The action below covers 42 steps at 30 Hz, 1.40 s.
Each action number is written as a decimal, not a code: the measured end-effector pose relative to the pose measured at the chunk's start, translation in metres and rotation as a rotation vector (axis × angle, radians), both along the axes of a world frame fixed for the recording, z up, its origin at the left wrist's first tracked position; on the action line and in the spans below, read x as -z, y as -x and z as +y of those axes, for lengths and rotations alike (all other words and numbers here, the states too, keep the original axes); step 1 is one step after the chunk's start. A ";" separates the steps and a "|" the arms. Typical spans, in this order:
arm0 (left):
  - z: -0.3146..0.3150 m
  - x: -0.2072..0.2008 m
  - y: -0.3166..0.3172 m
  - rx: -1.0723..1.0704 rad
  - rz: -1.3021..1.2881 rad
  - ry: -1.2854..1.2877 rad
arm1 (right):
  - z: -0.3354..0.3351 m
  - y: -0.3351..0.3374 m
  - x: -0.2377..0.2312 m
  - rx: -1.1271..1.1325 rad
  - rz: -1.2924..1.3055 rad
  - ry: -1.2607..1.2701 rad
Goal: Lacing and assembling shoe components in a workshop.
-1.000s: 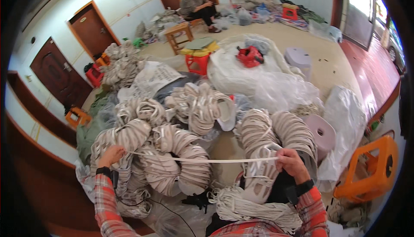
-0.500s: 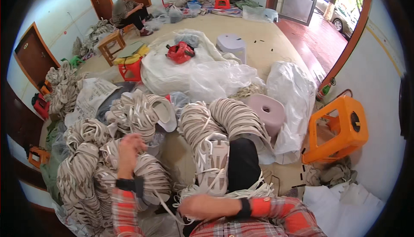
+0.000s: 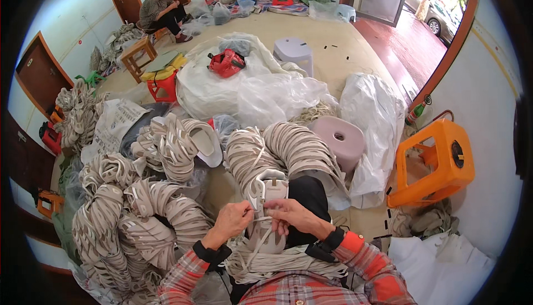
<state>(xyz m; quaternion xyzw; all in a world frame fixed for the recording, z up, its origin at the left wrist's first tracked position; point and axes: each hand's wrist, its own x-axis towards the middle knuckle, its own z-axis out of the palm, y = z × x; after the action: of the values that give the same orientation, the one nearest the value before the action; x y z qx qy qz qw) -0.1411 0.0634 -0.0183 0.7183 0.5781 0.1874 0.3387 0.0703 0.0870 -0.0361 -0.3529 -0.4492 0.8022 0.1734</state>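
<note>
Shoe upper (image 3: pixel 273 188), L hand (image 3: pixel 233 220) & R hand (image 3: pixel 291 215) at its lace (image 3: pixel 259 220).

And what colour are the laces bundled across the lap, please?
Off-white or cream; the laces show best in the head view.

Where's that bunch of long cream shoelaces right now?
The cream shoelaces lie at the head view's lower middle, between the beige shoe upper and the red plaid shirt.

Near six o'clock the left hand (image 3: pixel 233 220) and right hand (image 3: pixel 295 216) touch a beige shoe upper (image 3: pixel 275 188) beside pale laces (image 3: pixel 266 265), while stacked uppers (image 3: pixel 145 233) lie toward eight, white plastic sheeting (image 3: pixel 261 102) spreads at twelve, an orange stool (image 3: pixel 443 152) stands between three and four, and a person (image 3: pixel 151 13) sits at eleven.
</note>
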 end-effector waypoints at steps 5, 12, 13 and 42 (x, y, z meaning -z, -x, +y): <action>0.005 -0.004 -0.013 0.226 0.365 -0.252 | 0.001 0.006 -0.009 0.010 0.115 0.099; 0.006 0.026 0.012 -0.170 -0.428 0.497 | 0.011 0.020 -0.007 -0.137 -0.196 -0.083; 0.004 0.029 0.015 -0.250 -0.583 0.682 | 0.013 0.022 -0.009 -0.137 -0.196 -0.082; -0.017 -0.064 0.041 -0.182 -0.739 0.140 | 0.030 -0.206 0.066 1.318 0.522 0.073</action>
<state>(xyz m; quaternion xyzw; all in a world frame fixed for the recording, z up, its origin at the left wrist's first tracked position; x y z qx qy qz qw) -0.1824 0.0460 0.0454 0.5232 0.4899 0.4228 0.5545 0.2764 0.1167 -0.1016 -0.3532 -0.0590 0.6032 0.7127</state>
